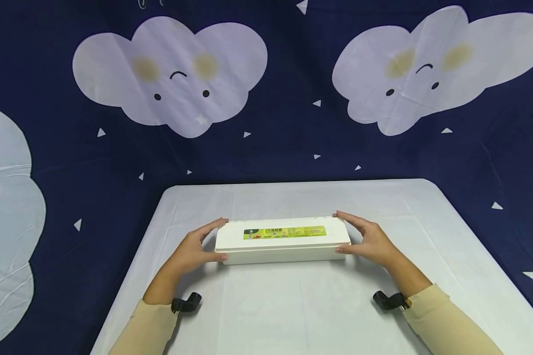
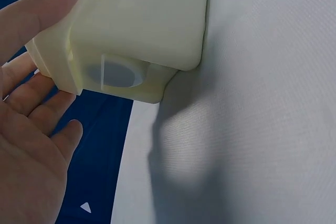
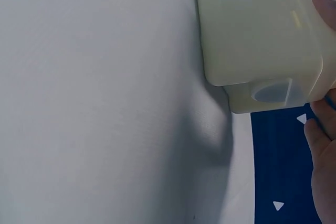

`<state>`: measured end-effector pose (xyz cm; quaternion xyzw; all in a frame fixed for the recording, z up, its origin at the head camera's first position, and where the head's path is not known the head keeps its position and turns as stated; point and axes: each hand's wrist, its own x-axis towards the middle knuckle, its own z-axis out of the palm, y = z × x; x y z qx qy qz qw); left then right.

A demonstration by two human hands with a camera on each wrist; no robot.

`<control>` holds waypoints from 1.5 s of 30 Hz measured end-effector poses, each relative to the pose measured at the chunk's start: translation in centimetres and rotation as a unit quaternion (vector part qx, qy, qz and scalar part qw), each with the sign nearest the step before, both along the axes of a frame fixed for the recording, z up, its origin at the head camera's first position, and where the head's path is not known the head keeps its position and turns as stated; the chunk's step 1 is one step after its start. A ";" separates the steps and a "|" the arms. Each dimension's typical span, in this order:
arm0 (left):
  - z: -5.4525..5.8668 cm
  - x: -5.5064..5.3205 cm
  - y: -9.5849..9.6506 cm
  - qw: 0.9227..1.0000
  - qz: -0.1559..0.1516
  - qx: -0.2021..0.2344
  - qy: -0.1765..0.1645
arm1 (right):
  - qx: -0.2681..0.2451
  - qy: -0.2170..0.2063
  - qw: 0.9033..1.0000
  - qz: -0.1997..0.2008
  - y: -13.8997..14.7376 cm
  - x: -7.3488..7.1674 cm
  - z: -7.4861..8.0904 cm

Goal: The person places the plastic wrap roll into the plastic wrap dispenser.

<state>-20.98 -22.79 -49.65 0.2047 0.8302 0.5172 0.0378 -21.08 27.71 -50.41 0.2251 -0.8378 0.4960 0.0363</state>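
A long white plastic cling film box (image 1: 284, 254) with its lid down lies crosswise on the white table, a yellow-green label (image 1: 285, 232) on top. My left hand (image 1: 194, 249) grips its left end, thumb on the front wall and fingers at the back edge. At the right end, my right hand (image 1: 372, 241) holds it the same way. The left wrist view shows the left thumb (image 2: 47, 11) on the box near the lid seam, fingers behind. In the right wrist view, the right thumb (image 3: 325, 6) presses near the lid edge; most of that hand is out of frame.
A white cloth covers the table (image 1: 266, 305), its far edge just behind the box. Dark blue fabric (image 1: 293, 158) with clouds and triangles hangs behind and at the sides. Black wrist-worn devices (image 1: 187, 302) sit at both cuffs.
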 end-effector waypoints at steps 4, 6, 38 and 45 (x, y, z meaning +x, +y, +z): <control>-0.1 -0.1 0.0 1.000 -0.011 0.018 -0.002 | 0.003 -0.001 1.000 0.001 0.0 0.0 0.0; -0.1 -0.1 0.0 1.000 -0.014 0.019 -0.003 | 0.005 -0.002 1.000 0.001 0.0 0.1 0.0; 0.3 -1.2 0.2 0.999 -0.033 -0.005 -0.034 | -0.040 -0.051 0.996 0.068 1.3 -0.7 -0.5; 0.4 -1.1 0.2 0.999 -0.038 0.006 -0.038 | -0.063 -0.048 0.994 0.069 1.1 -0.6 -0.4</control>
